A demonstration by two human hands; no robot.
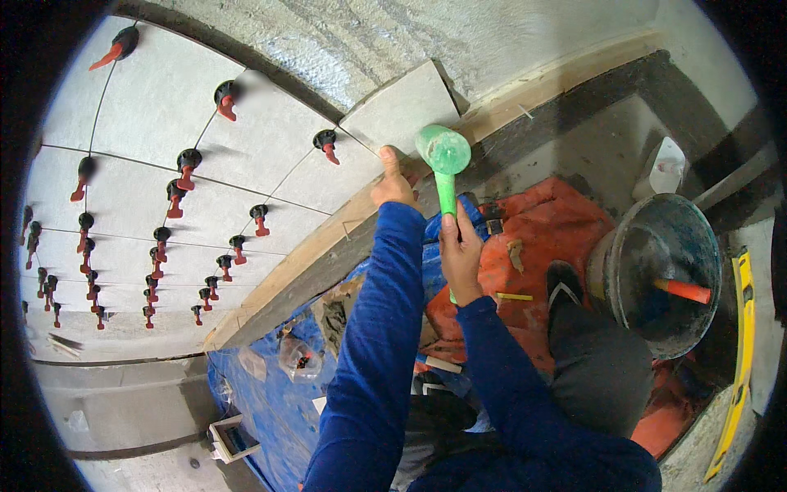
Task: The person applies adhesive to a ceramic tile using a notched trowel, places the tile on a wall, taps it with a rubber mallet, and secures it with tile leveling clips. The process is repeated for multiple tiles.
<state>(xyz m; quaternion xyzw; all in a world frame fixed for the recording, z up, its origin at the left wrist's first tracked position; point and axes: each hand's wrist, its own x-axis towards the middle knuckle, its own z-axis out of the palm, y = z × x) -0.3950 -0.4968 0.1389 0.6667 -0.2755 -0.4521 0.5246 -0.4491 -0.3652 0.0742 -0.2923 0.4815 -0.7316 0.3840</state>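
Observation:
My right hand (461,256) is closed around the handle of a green rubber mallet (445,149), whose head is raised toward the small end tile (406,107). Just left of the mallet, my left hand (393,182) is at the wooden batten (328,215) along the tile edge. Its thumb points up with its tip by the small tile's lower corner, while most of the other fingers are hidden. Large pale grey tiles (270,115) spread to the left. Black tile levelling clips with red handles, such as the closest clip (326,146), sit in their joints.
A black bucket (611,262) holding a tool with an orange handle (684,290) stands at the right. Beyond it lies a yellow spirit level (742,328). Orange sheeting (533,221) and a blue tarp (279,426) cover the ground around my feet, with a clear plastic bag (299,359) on the tarp.

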